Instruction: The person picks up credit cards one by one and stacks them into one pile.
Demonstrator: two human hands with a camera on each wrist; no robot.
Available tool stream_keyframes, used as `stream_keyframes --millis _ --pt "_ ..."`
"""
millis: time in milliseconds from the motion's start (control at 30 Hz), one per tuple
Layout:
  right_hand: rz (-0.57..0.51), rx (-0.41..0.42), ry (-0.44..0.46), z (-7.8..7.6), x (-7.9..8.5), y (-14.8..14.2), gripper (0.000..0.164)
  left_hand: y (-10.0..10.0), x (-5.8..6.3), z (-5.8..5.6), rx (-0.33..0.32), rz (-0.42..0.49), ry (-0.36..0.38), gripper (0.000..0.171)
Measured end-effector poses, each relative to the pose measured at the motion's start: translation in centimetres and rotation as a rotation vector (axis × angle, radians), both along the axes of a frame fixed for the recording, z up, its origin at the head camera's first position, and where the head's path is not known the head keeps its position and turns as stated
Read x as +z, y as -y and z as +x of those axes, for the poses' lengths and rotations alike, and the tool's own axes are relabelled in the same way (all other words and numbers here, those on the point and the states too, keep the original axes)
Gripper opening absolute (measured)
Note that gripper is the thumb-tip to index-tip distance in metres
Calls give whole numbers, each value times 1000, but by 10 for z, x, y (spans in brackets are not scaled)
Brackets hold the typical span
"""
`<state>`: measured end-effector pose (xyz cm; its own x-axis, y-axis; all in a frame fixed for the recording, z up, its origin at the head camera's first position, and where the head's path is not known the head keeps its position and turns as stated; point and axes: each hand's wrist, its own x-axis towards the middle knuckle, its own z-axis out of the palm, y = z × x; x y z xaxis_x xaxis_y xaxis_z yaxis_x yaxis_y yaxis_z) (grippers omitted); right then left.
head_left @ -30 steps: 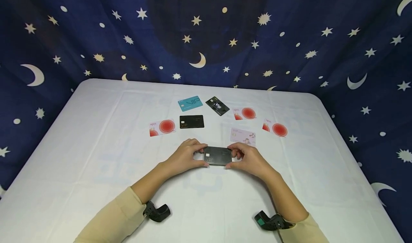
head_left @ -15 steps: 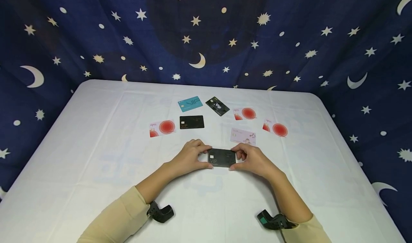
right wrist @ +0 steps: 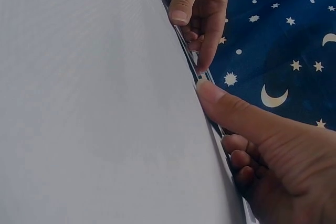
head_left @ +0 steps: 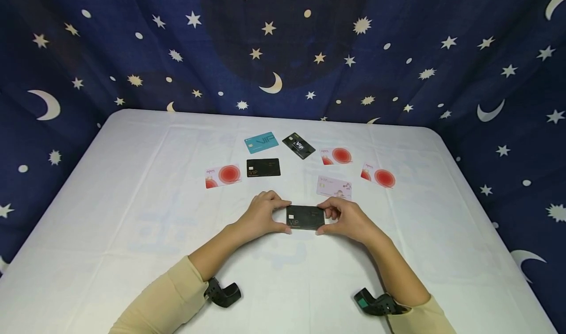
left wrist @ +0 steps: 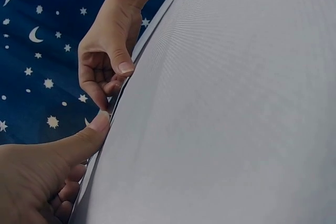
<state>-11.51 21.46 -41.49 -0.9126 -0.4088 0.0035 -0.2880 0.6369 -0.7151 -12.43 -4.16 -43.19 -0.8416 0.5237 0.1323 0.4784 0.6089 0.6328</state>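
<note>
A black VIP card (head_left: 305, 218) with a small chip is in front of the person at the table's middle, in the head view. The left hand (head_left: 262, 214) pinches its left end, index finger at the upper corner and thumb at the lower one. At the opposite end the right hand (head_left: 347, 219) grips the card the same way. Close up, the left wrist view has the left hand (left wrist: 47, 177) low at left and the right hand (left wrist: 110, 45) above it, while the table edge-on hides most of the card. Just beyond lies a pale pink VIP card (head_left: 334, 187).
Farther back lie a blue VIP card (head_left: 262, 142), a black VIP card (head_left: 298, 146) turned at a slant and another black card (head_left: 263, 167). White cards with red circles (head_left: 223, 176) lie at both sides. A starry curtain (head_left: 177, 54) hangs behind the white-covered table (head_left: 132, 201).
Both hands have shifted slightly to the right and nearer with the black card between them, mostly in the first half second. Its grey sheen has faded to a darker face. The other cards stay put.
</note>
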Motion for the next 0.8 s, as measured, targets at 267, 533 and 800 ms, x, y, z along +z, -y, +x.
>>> stream_keyframes --millis 267,533,800 --pt "-27 17 -24 -1 -2 -2 54 2 -1 1 9 52 5 56" --pt "-121 2 47 -4 -5 -10 52 4 -1 2 9 96 6 59" --pt "-249 -68 72 -4 -3 -9 48 -2 -1 -2 58 147 -8 59"
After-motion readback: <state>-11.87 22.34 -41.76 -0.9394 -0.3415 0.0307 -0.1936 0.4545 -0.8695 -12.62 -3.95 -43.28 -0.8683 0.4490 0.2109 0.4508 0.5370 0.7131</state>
